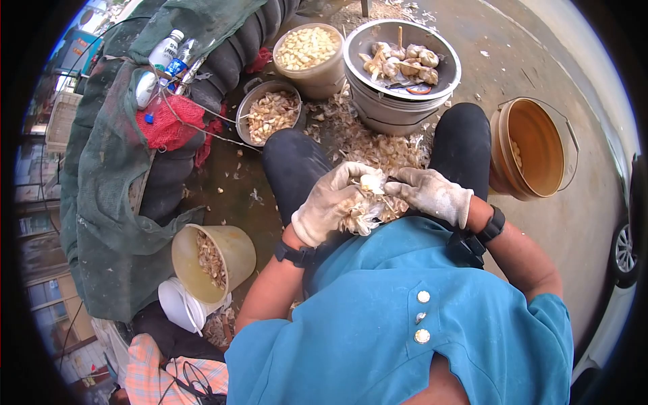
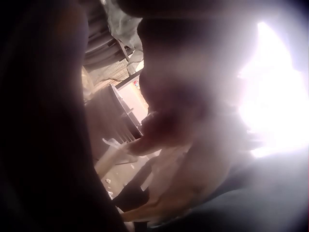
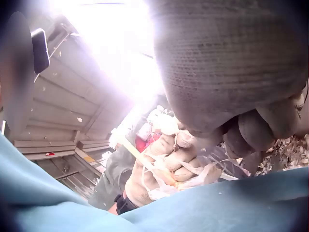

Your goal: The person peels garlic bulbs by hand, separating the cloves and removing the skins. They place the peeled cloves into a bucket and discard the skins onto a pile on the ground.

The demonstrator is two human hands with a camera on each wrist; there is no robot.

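Note:
White-gloved, the left hand [image 1: 327,206] grips a partly peeled garlic bulb [image 1: 371,183] above the lap, its fingers curled round it and loose papery skins [image 1: 363,217]. The gloved right hand [image 1: 432,193] meets the bulb from the other side, fingers curled and pinching at its edge; a small dark thing shows by the fingertips, too small to tell. In the right wrist view the left hand [image 3: 161,169] holds the bulb and strips of skin [image 3: 203,176], with the right hand [image 3: 231,72] large and close. The left wrist view is dark and blurred, with fingers [image 2: 164,179] low in it.
Ahead stand a tub of peeled cloves [image 1: 308,48], a pot of cloves [image 1: 271,116] and a basin of bulbs [image 1: 403,61] on stacked buckets. An orange-brown bucket [image 1: 540,148] is at right, a tipped pail [image 1: 233,260] at left. Skins [image 1: 378,145] litter the ground.

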